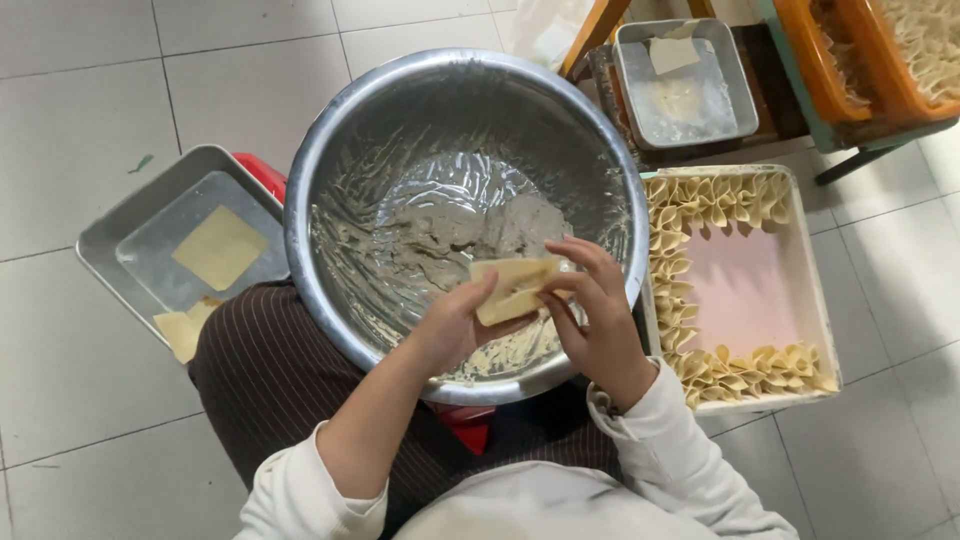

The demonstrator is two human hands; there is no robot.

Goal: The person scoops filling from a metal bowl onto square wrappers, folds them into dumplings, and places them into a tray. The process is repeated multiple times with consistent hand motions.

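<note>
Wrapping step in hand: above a large steel bowl [340, 150] smeared with grey filling [470, 235], the left hand [450, 325] cradles a pale square dumpling wrapper [512, 287] on its palm while the right hand [590, 310] pinches the wrapper's near edge with its fingertips, both grasping it. Judged from this, folding and sealing come next, calling for steady finger pressure. Folded dumplings [690, 215] line a white tray [822, 310] at right; spare wrappers [218, 247] lie in a metal tray [110, 250] at left.
</note>
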